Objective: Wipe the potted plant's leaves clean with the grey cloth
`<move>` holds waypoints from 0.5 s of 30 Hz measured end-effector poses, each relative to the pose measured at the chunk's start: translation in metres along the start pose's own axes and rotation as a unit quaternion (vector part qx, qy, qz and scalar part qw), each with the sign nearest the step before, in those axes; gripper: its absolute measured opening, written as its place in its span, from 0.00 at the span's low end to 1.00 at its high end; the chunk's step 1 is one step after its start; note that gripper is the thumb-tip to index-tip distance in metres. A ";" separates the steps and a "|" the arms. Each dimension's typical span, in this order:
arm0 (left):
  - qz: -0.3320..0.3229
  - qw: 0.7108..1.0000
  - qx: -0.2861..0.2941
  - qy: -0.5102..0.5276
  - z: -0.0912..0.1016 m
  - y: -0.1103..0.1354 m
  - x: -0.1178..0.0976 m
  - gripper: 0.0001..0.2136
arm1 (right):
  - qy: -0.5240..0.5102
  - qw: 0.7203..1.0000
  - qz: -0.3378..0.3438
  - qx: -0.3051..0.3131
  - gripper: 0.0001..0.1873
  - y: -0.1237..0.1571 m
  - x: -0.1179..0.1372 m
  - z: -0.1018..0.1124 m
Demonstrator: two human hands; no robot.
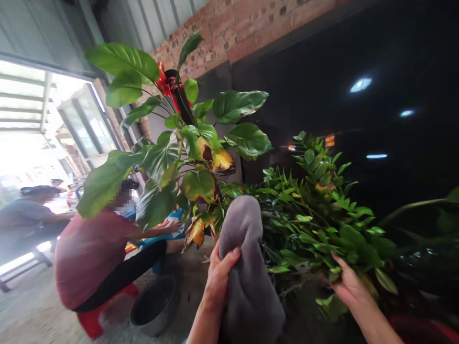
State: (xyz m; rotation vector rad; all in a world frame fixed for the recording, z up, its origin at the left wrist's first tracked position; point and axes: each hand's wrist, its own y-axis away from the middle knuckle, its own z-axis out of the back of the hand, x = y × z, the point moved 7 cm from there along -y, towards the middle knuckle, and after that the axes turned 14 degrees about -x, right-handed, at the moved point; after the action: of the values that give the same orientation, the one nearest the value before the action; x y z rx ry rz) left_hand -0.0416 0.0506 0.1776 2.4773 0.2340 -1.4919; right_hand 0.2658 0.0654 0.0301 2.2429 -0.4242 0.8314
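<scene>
My left hand (219,272) is closed on a grey cloth (247,267) that hangs in front of me, its rounded top raised toward the plants. My right hand (348,284) reaches into the small-leaved green plant (315,210) on the right, with its fingers under a leaflet stem; the fingertips are partly hidden by leaves. Behind the cloth stands a tall plant with large broad leaves (168,148), some yellow and brown, tied with a red ribbon (165,82) near the top.
A person in a red shirt (93,253) crouches at the left on a red stool, beside a dark metal basin (155,306) on the concrete floor. Another person sits further left. A brick wall and a dark glossy panel (376,95) stand behind the plants.
</scene>
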 end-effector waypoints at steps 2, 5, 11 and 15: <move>-0.009 1.000 0.012 0.001 -0.020 -0.011 0.001 0.30 | -0.014 1.000 -0.009 -0.021 0.07 0.000 -0.001 0.004; 0.034 0.998 0.028 -0.036 -0.030 -0.013 0.039 0.28 | -0.028 0.999 -0.018 -0.043 0.06 0.001 -0.001 0.009; 0.134 0.967 0.200 -0.077 -0.030 0.031 0.088 0.28 | -0.023 0.998 -0.014 -0.049 0.11 0.006 0.006 0.013; 0.036 0.988 0.142 -0.058 -0.047 0.001 0.035 0.30 | -0.024 0.999 -0.018 -0.036 0.13 0.014 0.011 0.009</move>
State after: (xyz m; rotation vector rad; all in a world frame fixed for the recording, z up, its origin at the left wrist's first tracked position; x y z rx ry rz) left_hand 0.0151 0.0637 0.1682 2.5659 -0.0958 -1.7358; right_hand 0.2709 0.0480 0.0398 2.2022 -0.4286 0.7331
